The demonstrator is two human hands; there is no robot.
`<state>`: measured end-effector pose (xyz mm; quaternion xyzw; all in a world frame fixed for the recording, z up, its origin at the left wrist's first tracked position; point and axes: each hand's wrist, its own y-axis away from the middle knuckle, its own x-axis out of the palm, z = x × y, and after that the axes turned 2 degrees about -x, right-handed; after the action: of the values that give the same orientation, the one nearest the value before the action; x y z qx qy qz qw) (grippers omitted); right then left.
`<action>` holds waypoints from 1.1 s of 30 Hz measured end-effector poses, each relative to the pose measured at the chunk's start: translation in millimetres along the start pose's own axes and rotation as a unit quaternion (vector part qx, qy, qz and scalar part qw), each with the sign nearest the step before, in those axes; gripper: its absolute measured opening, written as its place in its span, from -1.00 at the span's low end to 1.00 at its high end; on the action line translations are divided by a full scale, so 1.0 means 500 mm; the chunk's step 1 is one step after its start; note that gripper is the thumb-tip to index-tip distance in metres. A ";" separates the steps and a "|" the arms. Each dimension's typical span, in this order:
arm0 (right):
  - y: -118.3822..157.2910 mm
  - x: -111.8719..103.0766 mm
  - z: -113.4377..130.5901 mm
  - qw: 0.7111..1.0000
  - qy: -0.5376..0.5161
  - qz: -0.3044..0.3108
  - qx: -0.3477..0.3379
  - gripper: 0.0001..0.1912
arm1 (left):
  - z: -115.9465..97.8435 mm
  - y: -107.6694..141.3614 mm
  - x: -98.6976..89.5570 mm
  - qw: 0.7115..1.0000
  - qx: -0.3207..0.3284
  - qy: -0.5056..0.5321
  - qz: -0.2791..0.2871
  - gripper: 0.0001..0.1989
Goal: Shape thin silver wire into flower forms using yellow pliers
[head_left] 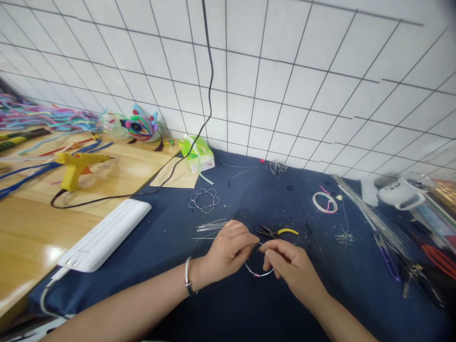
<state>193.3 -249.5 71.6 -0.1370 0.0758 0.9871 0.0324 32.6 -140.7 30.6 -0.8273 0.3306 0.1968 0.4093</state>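
Observation:
Between my two hands is a silvery wire ring (264,274) with a small pink piece on its lower curve. My left hand (233,247), with a bracelet at its wrist, pinches the ring's upper left side. Close beside it, my right hand (289,267) pinches the upper right side; its fingertips partly hide the wire. Just beyond the hands lie pliers (288,231) with a yellow handle. Loose straight wires (211,226) rest past my left hand, and a flower-shaped wire frame (204,201) lies farther back on the dark blue cloth (228,313).
A white power strip (107,236) and a yellow glue gun (76,168) stand at left, the gun's black cord crossing the view. At right are a ring-shaped coil (325,203), a long wire bundle (372,213), purple-handled scissors (388,261) and a white cup (401,194). A tiled wall rises behind.

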 end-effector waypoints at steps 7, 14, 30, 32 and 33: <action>-0.002 0.006 -0.004 0.995 0.062 -0.080 -0.003 -0.77 | -0.009 -0.004 -0.001 0.998 -0.040 0.037 0.023 -0.86; -0.003 0.004 -0.011 0.992 0.066 -0.101 -0.018 -0.79 | -0.021 -0.014 -0.007 0.982 -0.139 0.117 0.040 -0.86; -0.020 -0.003 -0.035 0.985 -0.160 0.022 0.067 -0.83 | -0.009 -0.013 0.001 0.982 -0.093 0.149 0.071 -0.86; -0.022 -0.003 -0.033 0.982 -0.172 0.030 0.067 -0.83 | -0.011 -0.016 -0.001 0.981 -0.090 0.152 0.081 -0.85; -0.022 -0.002 -0.032 0.982 -0.173 0.031 0.063 -0.83 | -0.012 -0.017 -0.002 0.980 -0.089 0.153 0.086 -0.85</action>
<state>199.1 -241.1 55.2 0.0409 0.1352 0.9897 0.0224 38.4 -141.3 39.6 -0.8495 0.4400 0.1312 0.2600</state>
